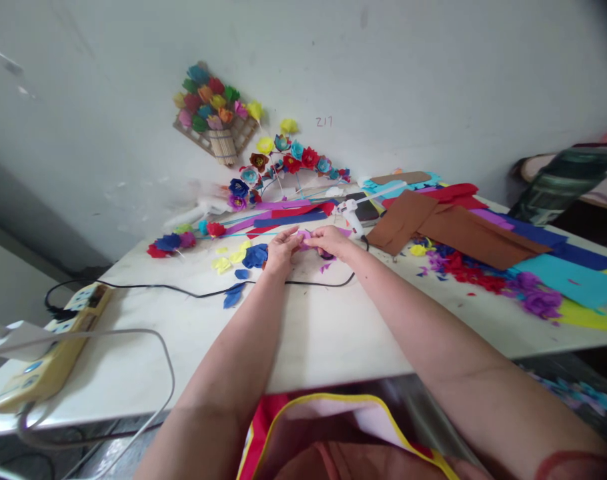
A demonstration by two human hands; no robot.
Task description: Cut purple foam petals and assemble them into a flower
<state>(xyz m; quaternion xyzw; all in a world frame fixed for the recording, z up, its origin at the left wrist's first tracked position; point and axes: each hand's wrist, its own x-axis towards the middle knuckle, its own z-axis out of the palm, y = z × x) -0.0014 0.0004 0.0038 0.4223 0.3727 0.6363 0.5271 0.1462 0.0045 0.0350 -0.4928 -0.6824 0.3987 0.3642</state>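
Observation:
Both hands meet over the middle of the table, closed on a small piece of light purple crepe paper [304, 235]. My left hand [282, 249] grips it from the left and my right hand [332, 241] pinches it from the right; the fingers hide part of it. Just left of my left hand lie dark blue paper petals [256, 256] and yellow paper pieces [223, 265]. A white hot glue gun [352, 217] rests beyond my right hand. Purple scraps [325, 268] lie below it.
A black cord [218, 293] crosses the table to a power strip [53, 363] at left. Brown paper sheets [463, 230] and shredded scraps [476, 273] cover the right side. Finished paper flowers [292, 163] stand at the back wall. A dark green bottle [563, 183] is far right.

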